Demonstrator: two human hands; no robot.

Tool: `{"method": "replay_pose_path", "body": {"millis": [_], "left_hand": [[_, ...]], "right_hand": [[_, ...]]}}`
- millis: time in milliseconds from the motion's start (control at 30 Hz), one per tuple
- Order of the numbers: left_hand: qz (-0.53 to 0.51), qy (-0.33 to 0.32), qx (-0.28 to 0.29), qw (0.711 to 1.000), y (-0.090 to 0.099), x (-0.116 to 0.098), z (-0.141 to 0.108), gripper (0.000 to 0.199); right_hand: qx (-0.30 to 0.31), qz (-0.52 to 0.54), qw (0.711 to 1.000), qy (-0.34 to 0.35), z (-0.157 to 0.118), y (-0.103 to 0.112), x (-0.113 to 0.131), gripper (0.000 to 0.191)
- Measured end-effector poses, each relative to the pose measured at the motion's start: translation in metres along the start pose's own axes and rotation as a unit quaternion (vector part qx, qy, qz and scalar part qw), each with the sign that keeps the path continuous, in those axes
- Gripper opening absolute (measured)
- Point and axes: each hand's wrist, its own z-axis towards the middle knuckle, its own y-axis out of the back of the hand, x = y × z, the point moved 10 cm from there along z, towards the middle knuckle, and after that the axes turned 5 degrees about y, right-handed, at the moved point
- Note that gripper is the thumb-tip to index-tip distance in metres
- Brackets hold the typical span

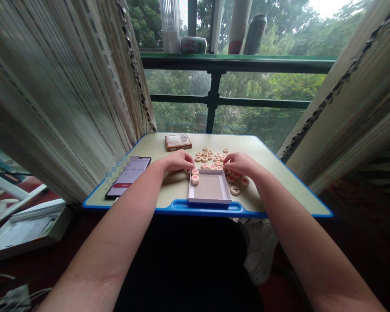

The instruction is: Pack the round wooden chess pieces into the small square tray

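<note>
An open white box [210, 190] stands at the near edge of the small table, with two round red-marked pieces [195, 179] inside its left side. My left hand [181, 160] is at the box's far left corner, fingers pressed together around a round piece that is mostly hidden. At the far right corner my right hand [235, 164] has its fingertips closed on a piece beside the pile. Several round wooden pieces [204, 159] with red or dark characters lie beyond the box and to its right. One dark-marked piece [235, 190] lies apart near the box's right wall.
A brown flat box [178, 142] lies at the table's back left. A phone [129, 177] showing a timer lies on the left, beside my left forearm. The table [273, 190] has a blue raised rim. Cans and cups stand on the window ledge [279, 63].
</note>
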Motion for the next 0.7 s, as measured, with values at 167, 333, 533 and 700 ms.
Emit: {"method": "replay_pose_path", "body": {"millis": [167, 333, 533, 700], "left_hand": [[0.001, -0.005, -0.008, 1.000, 0.002, 0.000, 0.001, 0.018], [-0.003, -0.015, -0.010, 1.000, 0.001, -0.001, 0.002, 0.016], [-0.046, 0.011, -0.012, 0.999, 0.000, 0.001, 0.000, 0.014], [-0.082, 0.017, 0.004, 0.997, -0.003, 0.001, 0.000, 0.012]], "right_hand": [[0.004, 0.020, 1.000, -0.003, -0.002, -0.002, 0.001, 0.020], [0.003, 0.016, 1.000, 0.000, -0.002, -0.004, 0.001, 0.027], [0.002, 0.013, 1.000, 0.012, 0.000, -0.004, -0.002, 0.024], [-0.053, -0.026, 0.998, 0.035, 0.005, 0.006, 0.000, 0.024]]}}
